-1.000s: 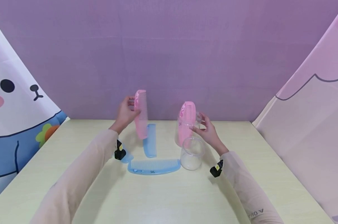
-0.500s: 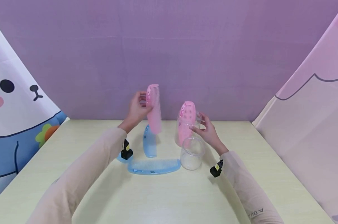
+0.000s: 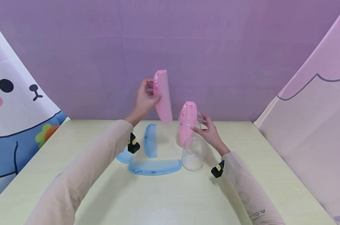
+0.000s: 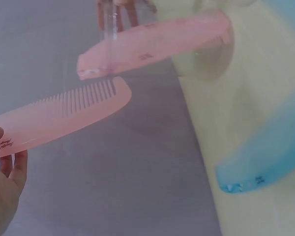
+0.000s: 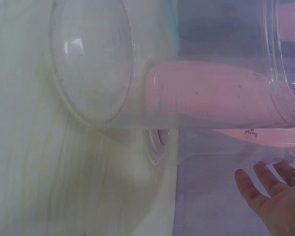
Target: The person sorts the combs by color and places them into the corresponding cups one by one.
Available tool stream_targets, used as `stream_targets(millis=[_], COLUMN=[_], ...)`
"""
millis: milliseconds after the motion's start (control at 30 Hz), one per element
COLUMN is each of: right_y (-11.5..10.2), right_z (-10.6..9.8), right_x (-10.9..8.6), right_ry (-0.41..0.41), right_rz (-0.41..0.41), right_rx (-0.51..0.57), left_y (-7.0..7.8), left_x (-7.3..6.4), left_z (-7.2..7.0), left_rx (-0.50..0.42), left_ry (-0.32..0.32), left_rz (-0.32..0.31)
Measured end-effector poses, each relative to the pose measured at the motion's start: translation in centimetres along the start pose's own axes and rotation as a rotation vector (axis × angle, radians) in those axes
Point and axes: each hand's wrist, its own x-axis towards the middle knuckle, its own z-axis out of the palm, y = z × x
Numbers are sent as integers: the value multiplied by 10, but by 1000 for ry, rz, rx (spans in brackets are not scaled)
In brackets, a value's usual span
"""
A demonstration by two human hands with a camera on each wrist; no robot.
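Pale wood-grained table (image 3: 175,200) before a purple cloth backdrop (image 3: 170,47), cartoon-printed cloths (image 3: 21,106) at left and right; the left hand (image 3: 144,100) pinches a pink plastic comb (image 3: 164,103), raised before the backdrop; the right hand (image 3: 210,134) grips a clear cylindrical jar (image 3: 177,136) at the far side, a second pink comb (image 3: 188,116) standing inside; translucent blue combs (image 3: 154,171) lie nearer

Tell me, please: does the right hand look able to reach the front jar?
Probably yes: the front jar stands close to the right hand, with nothing seen between them, but this hand would first need to release the rear jar.
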Motion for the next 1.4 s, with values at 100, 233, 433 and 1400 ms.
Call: stream_targets(millis=[100,233,433,1400], right_y=[0,-1,-22,-32], right_z=[0,-1,-3,-3], right_x=[0,-1,-8,-12], right_ry=[-1,-8,-29,-45], right_rz=[-5,-8,10,9], right_rx=[-2,-1,49,52], left_y=[6,20,45,-15], left_x=[3,3,-3,-14], left_z=[3,8,19,82], left_rx=[-13,-55,-94,-116], left_ry=[25,49,64,25], left_rz=[38,56,72,-36])
